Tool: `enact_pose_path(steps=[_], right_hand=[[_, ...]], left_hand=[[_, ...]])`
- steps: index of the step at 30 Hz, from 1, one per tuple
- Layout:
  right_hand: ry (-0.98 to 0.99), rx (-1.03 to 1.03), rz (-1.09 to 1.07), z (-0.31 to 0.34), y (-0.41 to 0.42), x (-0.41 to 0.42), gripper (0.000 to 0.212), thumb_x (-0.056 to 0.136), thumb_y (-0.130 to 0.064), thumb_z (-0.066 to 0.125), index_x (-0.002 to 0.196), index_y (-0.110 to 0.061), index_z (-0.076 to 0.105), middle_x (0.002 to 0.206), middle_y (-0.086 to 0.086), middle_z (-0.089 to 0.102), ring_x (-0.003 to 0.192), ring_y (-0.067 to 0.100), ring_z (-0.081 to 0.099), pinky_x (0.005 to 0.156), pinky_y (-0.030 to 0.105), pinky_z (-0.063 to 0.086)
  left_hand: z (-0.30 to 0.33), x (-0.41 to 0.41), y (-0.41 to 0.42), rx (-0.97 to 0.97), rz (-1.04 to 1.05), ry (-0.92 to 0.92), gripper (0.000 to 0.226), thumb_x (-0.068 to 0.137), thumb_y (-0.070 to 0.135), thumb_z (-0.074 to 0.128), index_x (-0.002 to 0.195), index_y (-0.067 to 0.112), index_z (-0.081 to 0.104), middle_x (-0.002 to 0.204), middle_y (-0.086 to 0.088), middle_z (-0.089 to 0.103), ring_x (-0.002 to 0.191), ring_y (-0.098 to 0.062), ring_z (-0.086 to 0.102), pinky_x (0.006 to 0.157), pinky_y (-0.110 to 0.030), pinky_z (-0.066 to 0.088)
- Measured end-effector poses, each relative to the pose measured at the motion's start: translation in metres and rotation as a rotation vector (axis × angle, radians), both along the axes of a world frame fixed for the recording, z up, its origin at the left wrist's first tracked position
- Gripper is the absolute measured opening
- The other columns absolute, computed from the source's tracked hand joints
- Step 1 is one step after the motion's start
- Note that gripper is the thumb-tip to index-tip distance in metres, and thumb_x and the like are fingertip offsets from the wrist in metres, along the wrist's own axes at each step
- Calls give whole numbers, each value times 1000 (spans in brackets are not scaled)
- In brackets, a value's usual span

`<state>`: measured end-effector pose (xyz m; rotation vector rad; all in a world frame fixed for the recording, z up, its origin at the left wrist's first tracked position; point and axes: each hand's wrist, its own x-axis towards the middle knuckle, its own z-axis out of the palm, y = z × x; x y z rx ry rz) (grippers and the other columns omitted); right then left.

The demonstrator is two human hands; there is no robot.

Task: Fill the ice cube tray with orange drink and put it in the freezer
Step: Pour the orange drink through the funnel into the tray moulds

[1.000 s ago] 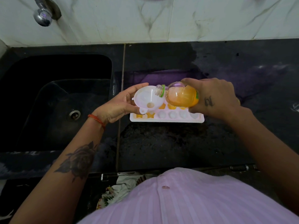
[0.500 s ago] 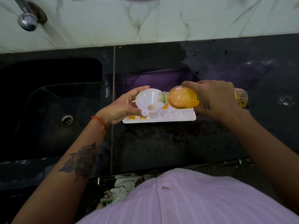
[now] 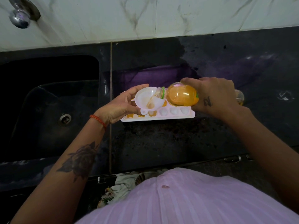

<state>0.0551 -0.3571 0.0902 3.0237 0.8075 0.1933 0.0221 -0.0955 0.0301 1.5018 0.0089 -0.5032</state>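
A white ice cube tray [image 3: 169, 118] lies on the black counter. Its left cells hold orange drink; three cells in the front row at the right look white. My left hand [image 3: 119, 107] holds a white funnel [image 3: 145, 98] over the tray's left part. My right hand [image 3: 213, 96] grips a clear bottle of orange drink [image 3: 182, 97], tipped on its side with its open neck over the funnel. A thin stream runs from the neck into the funnel. The tray's back row is mostly hidden behind bottle and funnel.
A black sink [image 3: 48, 101] with a drain [image 3: 65, 118] lies left of the tray. A chrome tap [image 3: 20, 18] juts from the marble wall at top left. The counter's front edge [image 3: 161, 165] runs just before my body.
The bottle has tipped further and its neck moved over the funnel; drink now streams into it. The funnel shifted slightly right along the tray.
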Motion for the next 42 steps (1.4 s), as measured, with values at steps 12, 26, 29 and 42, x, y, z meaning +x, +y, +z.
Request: enact_pose_path(steps=[12, 26, 29, 42], right_hand=[[106, 66, -62, 4, -17, -6, 66, 70, -41, 74, 130, -40, 44, 101, 3, 68, 93, 31, 62, 69, 32, 38], [-67, -44, -77, -5, -34, -4, 62, 78, -38, 70, 133, -36, 42, 106, 6, 67, 93, 33, 62, 66, 32, 30], [-50, -50, -79, -3, -33, -5, 62, 80, -38, 68, 135, -36, 39, 110, 5, 65, 96, 32, 61, 68, 33, 30], [85, 37, -114, 8, -32, -7, 61, 77, -43, 66, 133, -36, 42, 104, 6, 66, 95, 33, 60, 68, 32, 32]], left_hand=[[1, 11, -12, -44, -36, -17, 94, 56, -8, 73, 139, 24, 43, 141, -2, 47, 123, -19, 55, 87, -28, 55], [-8, 22, -31, -1, -122, -9, 91, 61, -9, 71, 140, 25, 41, 142, -2, 46, 124, -22, 53, 95, -36, 52], [-8, 23, -30, 3, -123, -6, 91, 61, -9, 71, 140, 25, 41, 143, -4, 44, 124, -23, 54, 96, -38, 52], [-5, 24, -30, -26, -104, -3, 90, 64, -15, 69, 141, 23, 41, 142, -3, 46, 122, -21, 55, 93, -34, 53]])
